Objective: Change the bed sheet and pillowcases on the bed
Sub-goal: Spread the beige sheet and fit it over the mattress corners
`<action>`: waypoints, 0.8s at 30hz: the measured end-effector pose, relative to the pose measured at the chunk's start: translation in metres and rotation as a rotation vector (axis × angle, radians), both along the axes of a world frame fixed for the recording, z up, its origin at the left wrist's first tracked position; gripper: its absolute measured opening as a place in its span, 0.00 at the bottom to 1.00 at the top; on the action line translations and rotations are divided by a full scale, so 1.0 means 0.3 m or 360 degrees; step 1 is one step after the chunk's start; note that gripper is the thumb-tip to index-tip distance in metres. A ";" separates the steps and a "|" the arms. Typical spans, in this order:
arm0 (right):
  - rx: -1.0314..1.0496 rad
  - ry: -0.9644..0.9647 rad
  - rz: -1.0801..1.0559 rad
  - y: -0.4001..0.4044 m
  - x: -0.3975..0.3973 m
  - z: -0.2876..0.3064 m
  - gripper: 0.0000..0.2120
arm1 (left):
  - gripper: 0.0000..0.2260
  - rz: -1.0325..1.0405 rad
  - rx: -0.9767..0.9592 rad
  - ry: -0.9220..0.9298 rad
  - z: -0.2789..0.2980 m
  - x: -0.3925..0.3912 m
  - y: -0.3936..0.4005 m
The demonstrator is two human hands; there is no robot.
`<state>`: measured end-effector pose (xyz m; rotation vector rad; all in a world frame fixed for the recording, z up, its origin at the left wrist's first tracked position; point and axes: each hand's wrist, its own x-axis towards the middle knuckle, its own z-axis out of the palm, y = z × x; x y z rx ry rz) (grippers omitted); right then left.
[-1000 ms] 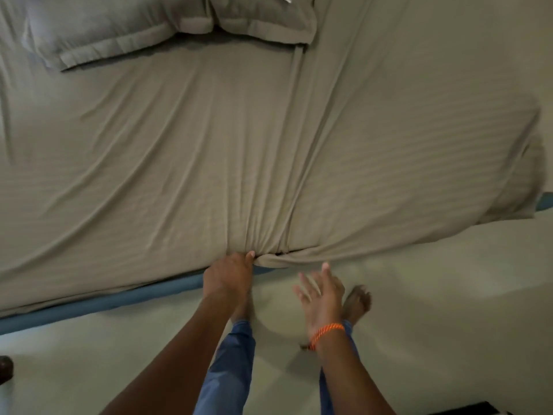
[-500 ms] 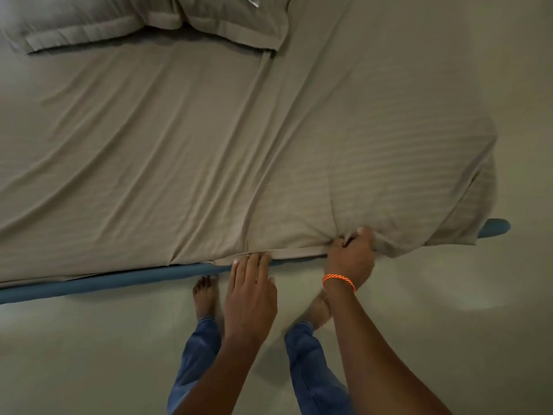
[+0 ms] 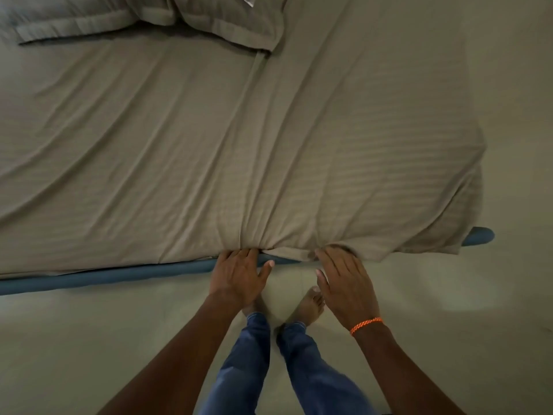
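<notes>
- A taupe striped bed sheet [image 3: 269, 151] covers the mattress and fills most of the frame, from the upper left down to its lower edge across the middle; creases run toward a bunched spot at that edge, lower centre.
- A pale floor [image 3: 89, 339] takes up the lower part and the right side of the frame.
- Two pillows in matching taupe cases lie at the top edge: the left pillow [image 3: 71, 19] at the upper left, the right pillow [image 3: 239, 22] at upper centre, touching each other.
- A blue mattress edge [image 3: 119, 272] shows as a band under the sheet from the left border to the hands, and again at the corner on the right.
- Blue jeans [image 3: 245, 369] and bare feet stand on the floor at bottom centre.
- The right hand [image 3: 344, 283], lower centre right, lies flat with fingers straight and slightly apart, fingertips against the sheet's hem; it clasps nothing.
- The left hand [image 3: 239, 275], lower centre, has straight fingers pushed against the bunched hem at the mattress edge, thumb spread out to the right; whether the fingertips go under the fabric cannot be told.
- An orange bracelet [image 3: 365, 324] circles the right wrist.
</notes>
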<state>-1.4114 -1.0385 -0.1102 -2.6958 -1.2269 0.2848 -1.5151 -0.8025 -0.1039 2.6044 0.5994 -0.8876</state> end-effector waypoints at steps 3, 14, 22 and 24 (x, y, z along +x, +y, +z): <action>-0.0134 -0.0049 0.0131 -0.002 0.034 -0.007 0.15 | 0.27 -0.0011 -0.0108 0.0179 -0.010 0.021 0.020; -0.0569 0.0512 -0.0220 0.081 0.202 0.003 0.22 | 0.04 0.0340 0.0277 -0.0480 0.071 -0.002 -0.162; -0.0504 0.0628 0.0130 0.019 0.290 -0.009 0.12 | 0.19 0.0273 -0.0045 -0.0642 0.027 0.232 -0.543; -0.0321 0.0409 0.0183 -0.024 0.252 -0.002 0.08 | 0.21 0.0316 -0.0008 -0.0596 0.009 0.249 -0.562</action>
